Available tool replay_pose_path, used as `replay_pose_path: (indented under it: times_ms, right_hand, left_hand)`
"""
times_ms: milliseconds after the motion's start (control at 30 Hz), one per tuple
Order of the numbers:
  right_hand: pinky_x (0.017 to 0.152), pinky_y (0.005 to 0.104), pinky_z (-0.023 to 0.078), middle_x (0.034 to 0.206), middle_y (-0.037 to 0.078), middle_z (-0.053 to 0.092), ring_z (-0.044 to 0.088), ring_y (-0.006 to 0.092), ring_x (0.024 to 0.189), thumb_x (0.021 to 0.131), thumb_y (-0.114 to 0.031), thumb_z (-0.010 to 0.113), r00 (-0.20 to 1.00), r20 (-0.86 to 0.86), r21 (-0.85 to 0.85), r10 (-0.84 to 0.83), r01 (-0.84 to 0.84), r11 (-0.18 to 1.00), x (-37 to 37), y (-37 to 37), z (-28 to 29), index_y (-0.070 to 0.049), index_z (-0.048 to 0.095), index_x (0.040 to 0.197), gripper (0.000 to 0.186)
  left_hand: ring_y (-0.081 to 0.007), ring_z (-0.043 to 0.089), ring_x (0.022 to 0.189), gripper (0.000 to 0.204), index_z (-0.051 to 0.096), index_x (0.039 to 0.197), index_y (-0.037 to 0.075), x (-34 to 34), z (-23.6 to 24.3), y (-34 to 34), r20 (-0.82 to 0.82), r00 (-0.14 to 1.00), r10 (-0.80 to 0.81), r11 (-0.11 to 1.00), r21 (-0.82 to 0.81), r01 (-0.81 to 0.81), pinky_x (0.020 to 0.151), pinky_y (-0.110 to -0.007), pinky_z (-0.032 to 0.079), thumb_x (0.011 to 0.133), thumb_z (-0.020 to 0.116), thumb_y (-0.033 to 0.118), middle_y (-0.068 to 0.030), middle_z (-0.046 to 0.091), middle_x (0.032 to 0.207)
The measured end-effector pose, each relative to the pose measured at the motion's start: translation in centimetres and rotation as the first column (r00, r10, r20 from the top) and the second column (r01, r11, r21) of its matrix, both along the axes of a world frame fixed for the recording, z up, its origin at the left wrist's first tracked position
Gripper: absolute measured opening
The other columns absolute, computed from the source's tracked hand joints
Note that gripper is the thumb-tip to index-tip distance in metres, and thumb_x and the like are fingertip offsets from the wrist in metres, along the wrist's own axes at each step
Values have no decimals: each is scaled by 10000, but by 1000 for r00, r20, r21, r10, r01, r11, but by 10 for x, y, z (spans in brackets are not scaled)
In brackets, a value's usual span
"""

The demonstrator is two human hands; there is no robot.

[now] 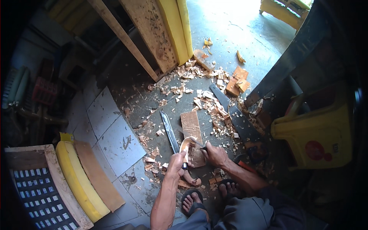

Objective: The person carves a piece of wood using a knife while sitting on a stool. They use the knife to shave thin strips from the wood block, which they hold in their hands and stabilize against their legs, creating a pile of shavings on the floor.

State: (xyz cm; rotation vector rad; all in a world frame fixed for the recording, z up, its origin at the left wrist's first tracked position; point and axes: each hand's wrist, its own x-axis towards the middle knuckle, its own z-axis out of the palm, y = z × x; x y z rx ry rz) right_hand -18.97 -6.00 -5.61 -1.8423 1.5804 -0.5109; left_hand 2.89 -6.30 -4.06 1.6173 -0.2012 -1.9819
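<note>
My left hand (176,163) is closed around a pale, curved wooden piece (186,145) with a dark band at its lower end. In my right hand (215,155) is a small knife (197,142), its thin blade reaching to the top of the curve. Both hands are above a worn wooden board (191,122) lying on the floor. Left of the board, a long metal blade (169,130) points away from me; its near end passes behind my left hand. Below the hands is a darker hooked wooden piece (191,179).
Wood chips (209,103) litter the floor around a handsaw (220,96) and orange-brown wood blocks (237,82). A yellow plastic stool (312,130) stands at right. At left are a yellow padded strip (80,180) and a wooden frame with dark webbing (49,165). My sandalled feet (191,201) are close below.
</note>
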Motion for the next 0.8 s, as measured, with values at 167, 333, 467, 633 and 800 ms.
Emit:
replay_pose_path:
  times_ms: [167,333,467,633,800]
  right_hand:
    - [521,515,509,665,221,617,648,428,604,973,-327,624,981,149,-28,127,-124,992,-4,-4,1,-45,482,936,318]
    - [541,528,512,662,233,627,648,442,611,964,-369,626,999,-3,-9,52,-52,999,-4,-6,1,-46,483,938,355]
    - [585,568,517,709,262,653,654,476,659,984,-410,571,999,-14,90,42,-41,995,-3,-8,-5,-43,489,950,377]
    - [617,565,504,722,255,652,649,476,697,983,-379,576,992,-110,183,62,-41,982,-5,-12,-16,-50,493,966,339]
    - [654,565,512,795,275,661,657,479,753,986,-320,569,1000,9,168,-15,13,986,-1,0,-18,-28,491,1002,303]
  left_hand:
    - [-188,584,546,287,532,1189,-4,4,2,-4,-37,999,17,997,73,-15,575,-394,562,1036,469,230,-100,609,745]
    - [-176,562,526,278,535,1189,24,8,3,-4,-133,990,46,999,3,-46,567,-360,548,1044,470,252,-75,594,757]
    - [-168,561,523,260,538,1144,16,10,2,-5,-120,993,20,1000,25,-17,583,-365,555,1044,461,243,-77,598,761]
    - [-217,600,572,305,527,1155,-37,10,6,-4,-130,991,19,999,43,-13,672,-430,585,1057,440,239,-113,613,790]
    - [-343,686,799,324,525,1168,-68,-3,18,7,-314,944,104,994,13,-105,831,-511,574,1057,426,220,-207,658,930]
